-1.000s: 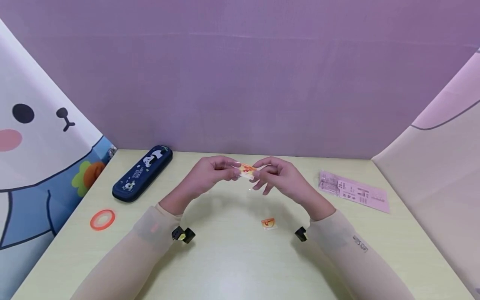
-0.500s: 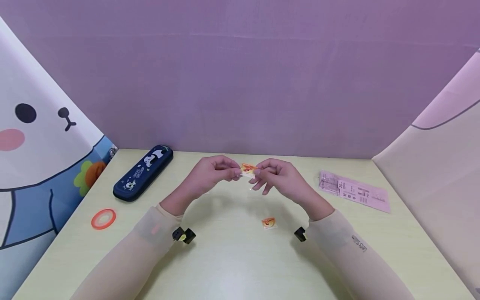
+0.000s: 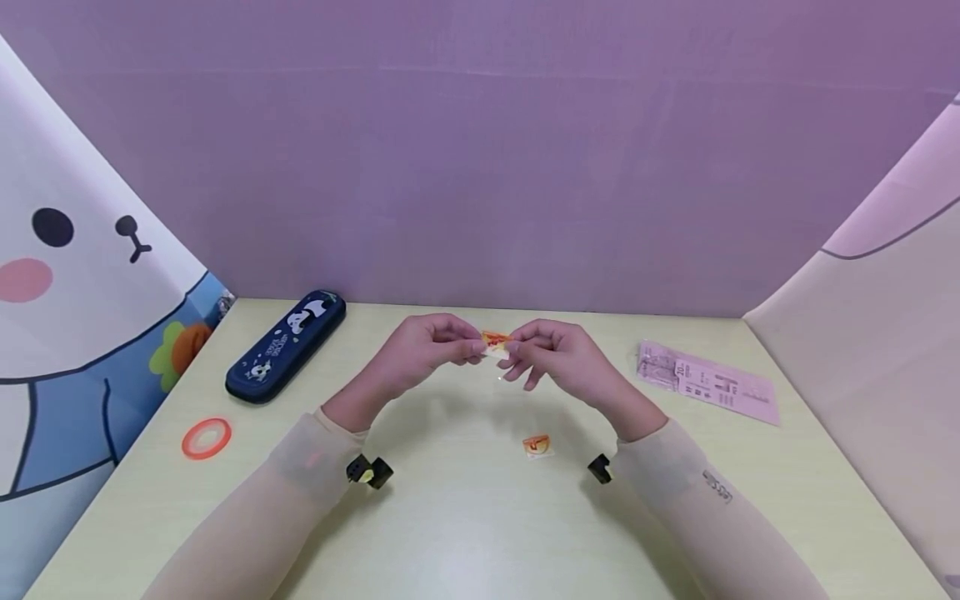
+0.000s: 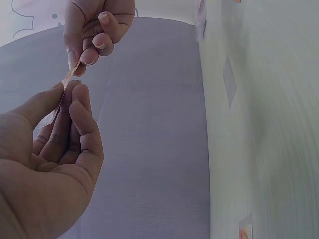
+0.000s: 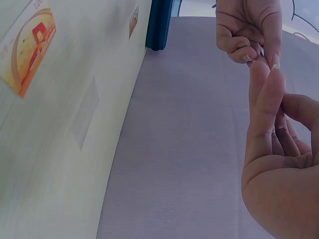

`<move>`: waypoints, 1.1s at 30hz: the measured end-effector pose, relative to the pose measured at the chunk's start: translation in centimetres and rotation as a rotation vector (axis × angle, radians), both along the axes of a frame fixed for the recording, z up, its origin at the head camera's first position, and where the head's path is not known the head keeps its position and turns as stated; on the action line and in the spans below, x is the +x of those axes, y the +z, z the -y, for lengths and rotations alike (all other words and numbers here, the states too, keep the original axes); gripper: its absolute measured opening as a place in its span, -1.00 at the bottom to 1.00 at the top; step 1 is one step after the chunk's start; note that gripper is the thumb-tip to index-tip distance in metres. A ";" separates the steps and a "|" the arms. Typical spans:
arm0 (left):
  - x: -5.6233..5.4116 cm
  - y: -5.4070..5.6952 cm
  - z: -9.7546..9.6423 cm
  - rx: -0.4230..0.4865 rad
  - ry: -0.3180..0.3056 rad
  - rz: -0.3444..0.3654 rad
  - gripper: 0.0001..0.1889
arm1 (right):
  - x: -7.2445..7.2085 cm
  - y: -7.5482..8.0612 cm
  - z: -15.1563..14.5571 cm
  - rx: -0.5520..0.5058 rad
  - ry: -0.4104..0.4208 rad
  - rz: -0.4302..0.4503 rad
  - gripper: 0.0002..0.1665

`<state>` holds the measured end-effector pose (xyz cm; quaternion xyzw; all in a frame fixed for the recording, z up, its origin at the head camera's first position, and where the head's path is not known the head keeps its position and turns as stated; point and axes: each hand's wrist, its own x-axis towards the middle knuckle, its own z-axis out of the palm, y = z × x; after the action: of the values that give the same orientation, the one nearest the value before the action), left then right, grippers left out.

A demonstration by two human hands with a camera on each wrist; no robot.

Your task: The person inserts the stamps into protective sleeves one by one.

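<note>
In the head view, both hands are raised over the far middle of the table around a small orange-and-white stamp (image 3: 496,342). My left hand (image 3: 433,350) pinches its left edge between thumb and forefinger. My right hand (image 3: 555,350) pinches the right edge, with the other fingers loosely bent. In the left wrist view the stamp (image 4: 70,75) shows nearly edge-on; in the right wrist view the fingers hide most of it. A second stamp (image 3: 537,447) lies flat on the table. Another (image 4: 245,230) shows at the bottom of the left wrist view.
A dark blue pencil case (image 3: 287,346) lies at the back left, with an orange ring (image 3: 206,439) in front of it. A pink printed packet (image 3: 708,383) is at the right. A pale flat rectangle (image 5: 85,114) lies on the table in the right wrist view.
Both hands keep their hold on the stamp. The left hand has shifted slightly right and the gap between the hands is a little narrower, so less of the stamp shows.
</note>
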<state>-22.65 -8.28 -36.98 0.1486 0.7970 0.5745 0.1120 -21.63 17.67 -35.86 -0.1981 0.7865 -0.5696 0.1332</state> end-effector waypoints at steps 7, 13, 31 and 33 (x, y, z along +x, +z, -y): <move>0.1 0.0 -0.2 -0.005 -0.002 0.012 -0.71 | -0.1 -0.3 0.0 -0.006 -0.009 -0.006 -0.70; 0.3 0.2 -0.2 -0.006 -0.003 0.011 -0.72 | -0.1 -0.5 0.1 -0.003 -0.009 -0.013 -0.65; 0.3 0.0 -0.4 -0.040 0.004 0.033 -0.71 | 0.0 -0.4 0.4 0.001 -0.033 -0.008 -0.71; 0.3 0.0 -0.5 -0.034 0.003 0.033 -0.72 | 0.0 -0.5 0.4 0.003 -0.035 -0.008 -0.73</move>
<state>-22.37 -7.82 -37.03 0.1362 0.8050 0.5633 0.1269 -21.66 17.28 -36.36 -0.1862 0.7912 -0.5700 0.1203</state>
